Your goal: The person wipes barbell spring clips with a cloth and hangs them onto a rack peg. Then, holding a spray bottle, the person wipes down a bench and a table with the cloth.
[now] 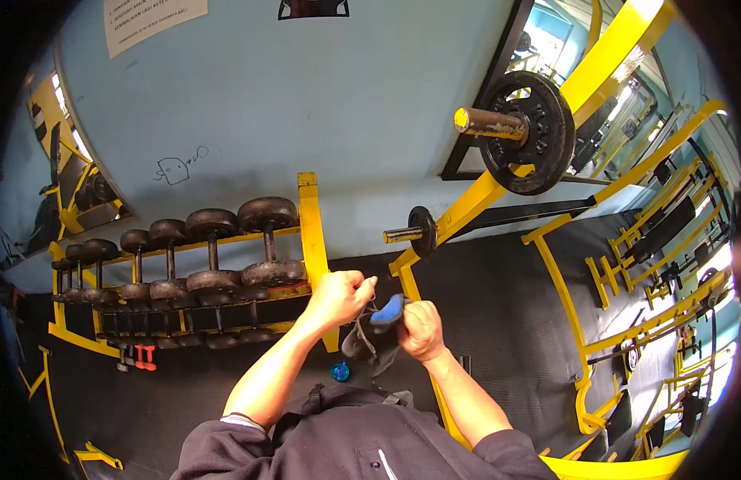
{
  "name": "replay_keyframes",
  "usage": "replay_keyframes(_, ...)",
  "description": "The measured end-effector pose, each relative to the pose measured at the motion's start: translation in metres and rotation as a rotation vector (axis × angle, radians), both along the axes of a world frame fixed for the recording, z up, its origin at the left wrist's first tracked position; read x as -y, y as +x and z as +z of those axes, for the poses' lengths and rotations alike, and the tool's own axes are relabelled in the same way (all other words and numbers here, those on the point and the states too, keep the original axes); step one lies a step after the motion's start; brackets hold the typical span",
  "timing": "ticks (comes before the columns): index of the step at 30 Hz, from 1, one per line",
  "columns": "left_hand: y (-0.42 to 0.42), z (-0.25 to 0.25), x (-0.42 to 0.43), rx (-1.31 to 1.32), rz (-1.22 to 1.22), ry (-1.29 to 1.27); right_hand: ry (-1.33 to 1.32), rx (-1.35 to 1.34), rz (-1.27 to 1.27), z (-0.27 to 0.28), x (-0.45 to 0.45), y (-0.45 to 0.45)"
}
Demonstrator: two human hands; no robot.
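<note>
Ahead of my chest I hold a dark fabric item (362,340) with a bright blue patch, which looks like a workout glove. It hangs loosely between my hands. My right hand (422,330) is closed around its right edge, beside the blue part. My left hand (341,298) is closed, thumb and fingertips pinched together at the item's upper left, where a thin strap or cord seems to run. The fingertips partly hide what the left hand grips.
Black dumbbells (213,252) fill a yellow rack (313,232) on the left. Small red dumbbells (145,358) lie on the floor. A yellow frame (474,204) at right carries weight plates (534,132) on projecting pegs. A blue round object (340,370) is below my hands.
</note>
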State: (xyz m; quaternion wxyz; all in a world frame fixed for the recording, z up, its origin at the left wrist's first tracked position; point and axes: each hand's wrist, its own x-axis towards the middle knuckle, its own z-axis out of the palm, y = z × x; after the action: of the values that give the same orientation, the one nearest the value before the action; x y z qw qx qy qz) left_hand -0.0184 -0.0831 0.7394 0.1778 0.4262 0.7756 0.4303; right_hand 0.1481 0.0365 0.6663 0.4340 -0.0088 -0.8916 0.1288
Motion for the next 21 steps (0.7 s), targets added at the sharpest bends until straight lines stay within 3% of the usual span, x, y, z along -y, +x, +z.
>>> replay_keyframes(5, 0.007, -0.008, -0.004, -0.029, -0.01, -0.011, 0.011, 0.14, -0.059, 0.0, 0.004, 0.01)
replay_keyframes(6, 0.012, -0.007, -0.007, -0.09, -0.023, 0.085, -0.003, 0.045, -0.009, 0.01, 0.014, 0.001)
replay_keyframes(14, -0.009, 0.01, -0.007, -0.147, -0.078, 0.042, -0.089, 0.012, -0.12, -0.025, -0.018, 0.032)
replay_keyframes(16, -0.018, -0.008, -0.009, -0.193, -0.056, 0.108, -0.533, -0.022, -0.345, -0.048, -0.031, 0.052)
replay_keyframes(18, -0.022, -0.013, -0.005, -0.12, -0.039, 0.062, -1.06, -0.188, -0.165, -0.077, -0.042, 0.068)
replay_keyframes(21, -0.02, -0.019, -0.005, -0.229, -0.177, 0.169, -1.495, -0.309, 0.183, -0.044, -0.017, 0.063)
